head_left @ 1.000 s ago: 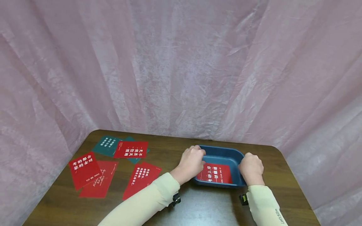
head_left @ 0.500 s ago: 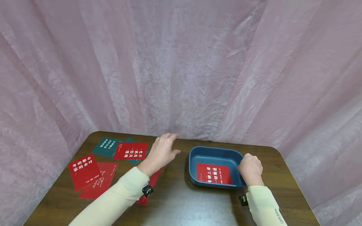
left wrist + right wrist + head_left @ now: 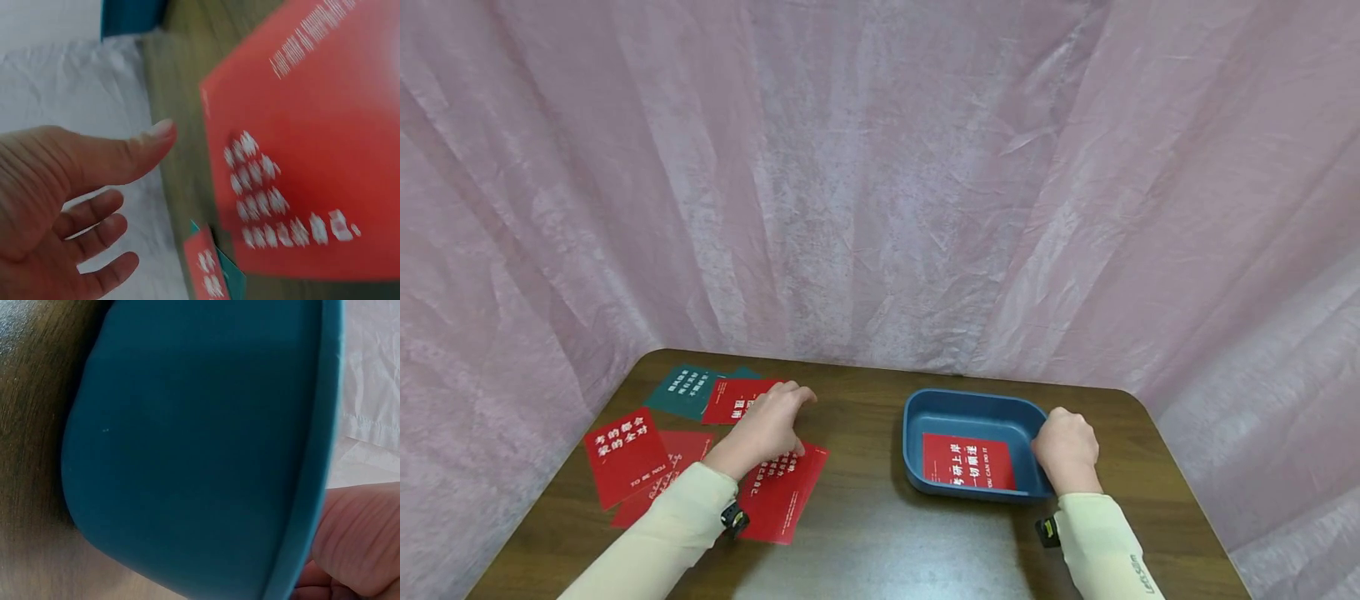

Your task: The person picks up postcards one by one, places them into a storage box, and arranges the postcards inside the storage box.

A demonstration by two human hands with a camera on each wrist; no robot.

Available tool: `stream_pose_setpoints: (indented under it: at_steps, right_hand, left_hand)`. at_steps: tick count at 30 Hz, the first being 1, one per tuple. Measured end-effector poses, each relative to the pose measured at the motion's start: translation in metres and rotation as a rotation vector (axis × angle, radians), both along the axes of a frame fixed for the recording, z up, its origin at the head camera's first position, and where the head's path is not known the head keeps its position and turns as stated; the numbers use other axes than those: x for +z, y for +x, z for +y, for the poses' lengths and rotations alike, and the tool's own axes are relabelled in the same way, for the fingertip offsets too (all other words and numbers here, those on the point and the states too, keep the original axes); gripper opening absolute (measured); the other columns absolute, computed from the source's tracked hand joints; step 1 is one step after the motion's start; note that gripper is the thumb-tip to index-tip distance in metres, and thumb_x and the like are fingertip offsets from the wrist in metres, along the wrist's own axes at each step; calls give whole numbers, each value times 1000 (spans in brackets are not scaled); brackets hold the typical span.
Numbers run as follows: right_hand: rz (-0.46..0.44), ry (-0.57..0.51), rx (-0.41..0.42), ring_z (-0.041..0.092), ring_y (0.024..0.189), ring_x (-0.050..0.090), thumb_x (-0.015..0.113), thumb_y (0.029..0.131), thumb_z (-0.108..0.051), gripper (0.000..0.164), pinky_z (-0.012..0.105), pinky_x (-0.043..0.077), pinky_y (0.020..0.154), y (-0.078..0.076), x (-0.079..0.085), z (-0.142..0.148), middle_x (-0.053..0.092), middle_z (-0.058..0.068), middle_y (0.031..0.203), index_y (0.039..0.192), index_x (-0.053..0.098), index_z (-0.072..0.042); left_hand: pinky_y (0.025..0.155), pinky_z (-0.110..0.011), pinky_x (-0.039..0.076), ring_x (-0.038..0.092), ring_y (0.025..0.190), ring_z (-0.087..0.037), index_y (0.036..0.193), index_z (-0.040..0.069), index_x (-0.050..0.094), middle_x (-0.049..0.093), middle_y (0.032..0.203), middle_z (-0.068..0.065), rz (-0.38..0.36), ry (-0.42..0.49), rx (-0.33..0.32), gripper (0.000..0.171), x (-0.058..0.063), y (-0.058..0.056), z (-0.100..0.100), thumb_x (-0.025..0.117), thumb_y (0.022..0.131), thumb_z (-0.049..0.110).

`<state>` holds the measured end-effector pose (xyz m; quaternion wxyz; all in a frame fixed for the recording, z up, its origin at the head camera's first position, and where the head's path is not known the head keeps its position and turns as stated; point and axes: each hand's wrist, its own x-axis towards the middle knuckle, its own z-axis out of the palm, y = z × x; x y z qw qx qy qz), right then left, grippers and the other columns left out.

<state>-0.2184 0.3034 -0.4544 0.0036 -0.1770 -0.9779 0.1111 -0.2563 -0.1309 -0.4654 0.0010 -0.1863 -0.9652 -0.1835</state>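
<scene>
My left hand (image 3: 769, 425) hovers over the cards on the left, fingers relaxed and thumb apart, holding nothing. Below it lies a red card (image 3: 786, 500) with white writing; the left wrist view shows this red card (image 3: 312, 156) beyond the thumb. Partly hidden behind the fingers is another red card (image 3: 730, 402), which overlaps a teal card (image 3: 681, 392). On the right, my right hand (image 3: 1066, 446) grips the right rim of a blue plastic tray (image 3: 977, 404). A red card (image 3: 967, 461) lies flat inside. The right wrist view shows the tray's outer wall (image 3: 187, 437) up close.
Two more red cards overlap at the far left, the upper card (image 3: 628, 458) covering part of the lower card (image 3: 681, 446). Everything stands on a brown wooden table (image 3: 865, 467) with rounded corners. A pink curtain (image 3: 880, 183) hangs behind and around it.
My left hand has let go of the tray's left rim and moved left to above the cards. My right hand stays on the tray, which has barely moved.
</scene>
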Motion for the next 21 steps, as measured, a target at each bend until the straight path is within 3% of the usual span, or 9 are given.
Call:
stream_pose_setpoints:
  at_steps: [5,12,17,21]
  right_hand:
    - [-9,-5,2,42,69,61,58,77,-12,28,46,47,47,0,0,0,62,34,86,92,60,12]
    - [-10,-6,7,42,68,61,57,78,-11,27,46,47,46,0,0,0,62,34,87,92,60,12]
    - [-27,-6,1,41,69,61,58,78,-12,27,46,47,47,0,0,0,62,33,87,92,60,11]
    - [-17,-5,-2,41,69,61,60,77,-12,28,47,47,48,0,2,0,62,33,86,91,60,12]
  left_hand:
    - [92,-50,43,50,104,-19,118,18,57,57,111,0,-56,-89,-13,87,-10,0,-16,95,40,28]
    - [95,-57,39,44,111,-22,125,24,49,52,114,2,-166,-213,-21,101,-19,3,-24,95,36,37]
    - [93,-51,43,45,109,-20,123,25,48,51,111,3,-190,-216,-20,99,-22,2,-24,94,37,39]
    - [81,-39,51,48,103,-18,116,21,52,53,105,2,-234,-162,-11,87,-22,-2,-22,94,41,36]
